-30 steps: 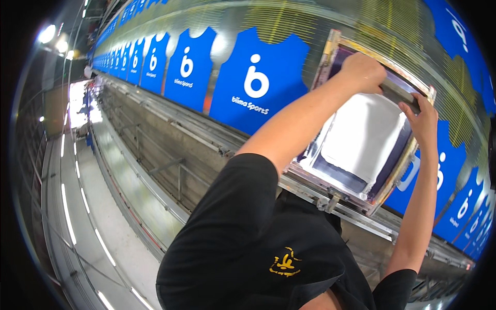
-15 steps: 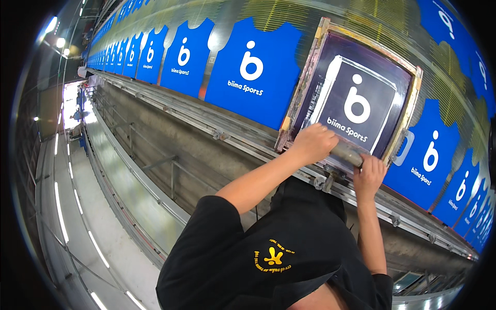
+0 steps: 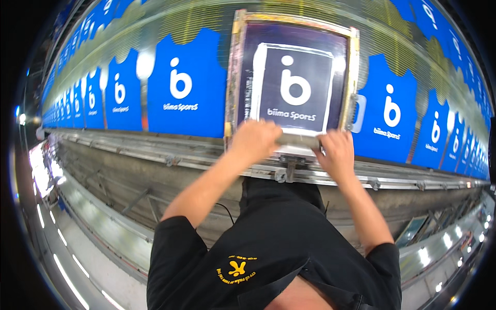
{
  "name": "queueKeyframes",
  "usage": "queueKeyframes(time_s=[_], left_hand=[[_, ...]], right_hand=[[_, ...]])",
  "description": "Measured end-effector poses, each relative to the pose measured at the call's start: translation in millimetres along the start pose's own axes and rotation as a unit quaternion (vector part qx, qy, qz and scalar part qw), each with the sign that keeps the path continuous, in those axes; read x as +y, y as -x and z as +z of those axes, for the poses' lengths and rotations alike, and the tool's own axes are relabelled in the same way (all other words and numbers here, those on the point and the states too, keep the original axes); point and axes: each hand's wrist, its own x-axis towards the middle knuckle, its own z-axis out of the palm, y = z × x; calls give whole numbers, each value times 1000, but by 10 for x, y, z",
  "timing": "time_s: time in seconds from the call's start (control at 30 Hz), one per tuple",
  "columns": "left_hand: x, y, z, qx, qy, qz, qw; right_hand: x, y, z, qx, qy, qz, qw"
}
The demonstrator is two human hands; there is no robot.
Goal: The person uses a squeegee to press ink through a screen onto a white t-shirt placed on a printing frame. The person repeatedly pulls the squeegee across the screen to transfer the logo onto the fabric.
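Note:
A screen-printing frame (image 3: 343, 67) lies upright ahead of me, its dark mesh showing a white logo inside a white, ink-edged rectangle. My left hand (image 3: 256, 137) is closed on the left end of a grey squeegee (image 3: 297, 141) at the frame's near edge. My right hand (image 3: 336, 150) grips its right end with the thumb underneath and fingers on top. The squeegee lies crosswise just below the logo. A clamp (image 3: 289, 170) sits under the frame, on the rail.
Rows of blue vest pieces (image 3: 183, 121) with white logos lie along the long printing table (image 3: 232, 8) on both sides and at the far side. A metal rail (image 3: 196, 163) runs along the near edge. A walkway with metal supports (image 3: 144, 196) shows below.
Both hands and the squeegee have moved from the frame's far end to its near end, uncovering the logo where white covered the middle. The view has turned, bringing the frame upright and central.

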Motion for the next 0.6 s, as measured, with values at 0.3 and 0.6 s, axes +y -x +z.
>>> queueKeyframes(time_s=[0.3, 0.6], left_hand=[[-1027, -2432, -973, 3, -73, -60, 996], [-654, -1181, -60, 80, -80, -6, 994]], right_hand=[[1036, -2430, -224, 48, -2, 106, 993], [622, -1168, 253, 77, 20, 17, 997]])
